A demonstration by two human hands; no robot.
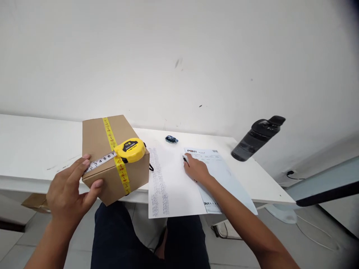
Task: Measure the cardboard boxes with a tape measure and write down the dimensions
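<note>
A brown cardboard box (pixel 95 134) with yellow printed tape around it stands tilted toward me at the table's front edge. On its top lies a yellow tape measure (pixel 134 151), its numbered blade drawn out along the box's near edge. My left hand (pixel 71 183) grips the box's left corner, thumb on the front side and fingers over the blade's end. My right hand (pixel 198 168) is closed around a pen (pixel 185 159), its tip near the white paper sheet (pixel 179 186). Under that hand and forearm is a light blue printed form (pixel 224 175).
A dark water bottle (pixel 252 140) stands at the right of the white table (pixel 25 149). A small dark blue object (pixel 171 139) lies behind the paper, near the wall. The paper and form overhang the front edge. Another brown carton (pixel 36 202) sits below at left.
</note>
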